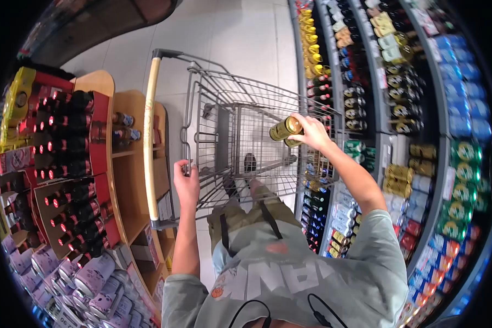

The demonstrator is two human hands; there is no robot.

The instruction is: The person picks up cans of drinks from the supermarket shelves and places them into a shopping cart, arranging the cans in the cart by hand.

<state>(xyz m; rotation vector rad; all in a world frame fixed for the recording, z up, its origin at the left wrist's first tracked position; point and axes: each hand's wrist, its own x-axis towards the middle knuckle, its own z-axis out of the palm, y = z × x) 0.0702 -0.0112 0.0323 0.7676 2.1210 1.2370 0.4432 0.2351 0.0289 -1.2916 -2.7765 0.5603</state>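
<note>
My right hand (311,133) is wrapped around a gold drink can (284,129), holding it over the wire basket of a shopping cart (257,95). Part of a second gold can (293,142) shows just below the first, and I cannot tell whether the two are joined. Along the near side of the cart, my left hand (187,181) has its fingers curled at the upright metal frame beside the basket. The cart's pale yellow push handle (151,131) runs to the left of that hand.
Shelves of cans and bottles line the right side, with gold cans (400,180) and green cans (467,172) among them. To the left stand dark bottles with red caps (65,120) on a wooden display (131,183). Pale floor tiles (229,27) lie beyond the cart.
</note>
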